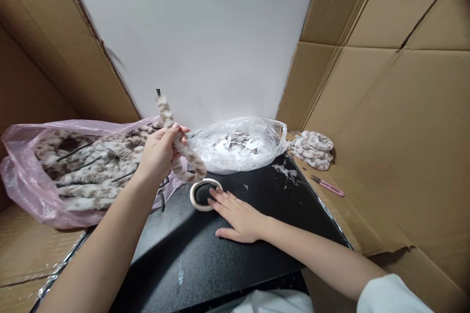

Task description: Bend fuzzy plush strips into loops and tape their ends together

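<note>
My left hand (163, 149) is closed around a fluffy white-and-brown fabric strip (196, 166), raised over the table's left side. A dark tip sticks out of the strip's upper end, and its lower part curls in a loop. On the black tabletop lies a roll of cream tape (196, 200). My right hand (238, 217) rests with spread fingers beside the roll, its fingertips touching or overlapping the roll's right edge. Left of my left hand, a pink plastic bag (25, 181) holds a heap of similar fluffy strips (91, 168), several with dark cord ends.
A clear plastic bag (216, 159) with small flat pieces stands at the table's back. On cardboard to the right lie a fluffy bundle (312, 149) and a pink-handled cutter (330, 187). Fluff scraps (288, 173) lie near the right edge. Cardboard walls (396, 122) rise on both sides.
</note>
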A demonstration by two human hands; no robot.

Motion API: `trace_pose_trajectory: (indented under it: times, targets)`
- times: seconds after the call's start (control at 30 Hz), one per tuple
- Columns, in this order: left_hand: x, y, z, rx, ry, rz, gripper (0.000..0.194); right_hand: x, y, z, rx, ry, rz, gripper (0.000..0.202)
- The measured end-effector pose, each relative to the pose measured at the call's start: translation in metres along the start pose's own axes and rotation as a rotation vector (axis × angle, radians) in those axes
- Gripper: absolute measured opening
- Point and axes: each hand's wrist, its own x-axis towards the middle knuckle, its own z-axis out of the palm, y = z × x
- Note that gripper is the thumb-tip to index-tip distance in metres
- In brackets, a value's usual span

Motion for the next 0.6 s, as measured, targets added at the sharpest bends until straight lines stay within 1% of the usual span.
trace_pose_trajectory:
  times: [0.1, 0.17, 0.27, 0.37, 0.43, 0.5, 0.53, 0.57, 0.6]
  targets:
    - [-0.001, 0.002, 0.0, 0.006, 0.017, 0.004, 0.02, -0.013, 0.003, -0.003, -0.026, -0.004, 0.112, 0.08]
    - [-0.001, 0.002, 0.0, 0.003, 0.015, 0.001, 0.019, -0.026, 0.01, -0.008, -0.046, -0.033, 0.171, 0.078]
    - [0.0, 0.0, 0.0, -0.005, -0.01, -0.014, 0.019, -0.047, 0.034, -0.02, -0.108, -0.042, 0.253, 0.074]
    - [0.001, -0.001, -0.001, 0.013, -0.011, -0.016, 0.022, -0.071, 0.065, -0.034, -0.214, -0.02, 0.414, 0.072]
    - [0.002, 0.0, -0.001, 0.024, 0.011, -0.01, 0.024, -0.085, 0.078, -0.042, -0.302, 0.004, 0.547, 0.069]
    - [0.003, 0.0, -0.002, 0.027, 0.023, -0.002, 0.025, -0.094, 0.075, -0.043, -0.364, 0.053, 0.638, 0.068]
    - [0.003, -0.001, -0.002, 0.03, 0.022, 0.003, 0.025, -0.096, 0.067, -0.041, -0.369, 0.076, 0.641, 0.068]
    - [0.004, -0.001, -0.003, 0.035, 0.019, 0.007, 0.026, -0.096, 0.055, -0.036, -0.349, 0.087, 0.608, 0.069]
    - [0.004, -0.002, -0.003, 0.041, 0.018, 0.01, 0.026, -0.095, 0.04, -0.03, -0.299, 0.063, 0.526, 0.071]
